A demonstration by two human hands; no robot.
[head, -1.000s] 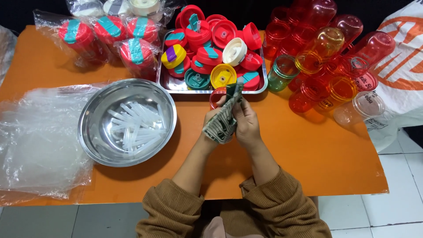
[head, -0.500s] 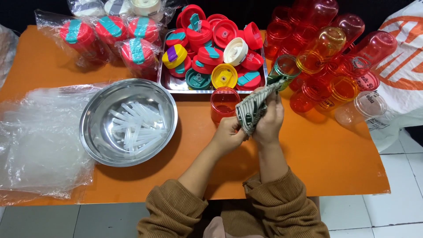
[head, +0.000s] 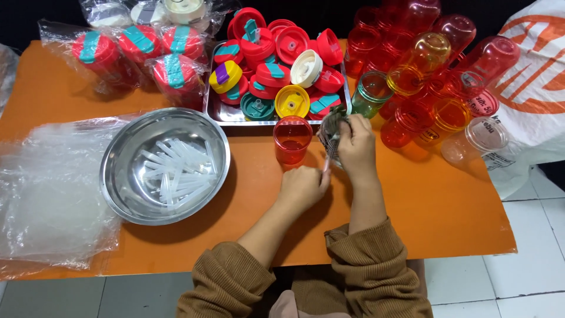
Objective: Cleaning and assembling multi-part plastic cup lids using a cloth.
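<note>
Both hands work just in front of the steel tray of lids (head: 213, 112). Her right hand (head: 356, 146) is closed around a crumpled grey-green cloth (head: 331, 131), held above the orange table (head: 447, 206) beside a red translucent cup (head: 292, 140) standing upright. The left hand (head: 301, 185) is curled shut, pinching a thin strand that runs up to the cloth. To the left sits a round steel bowl (head: 126, 150) holding clear plastic straws (head: 176, 171). Stacked red and amber cups (head: 424, 65) crowd the right side, near the cloth.
</note>
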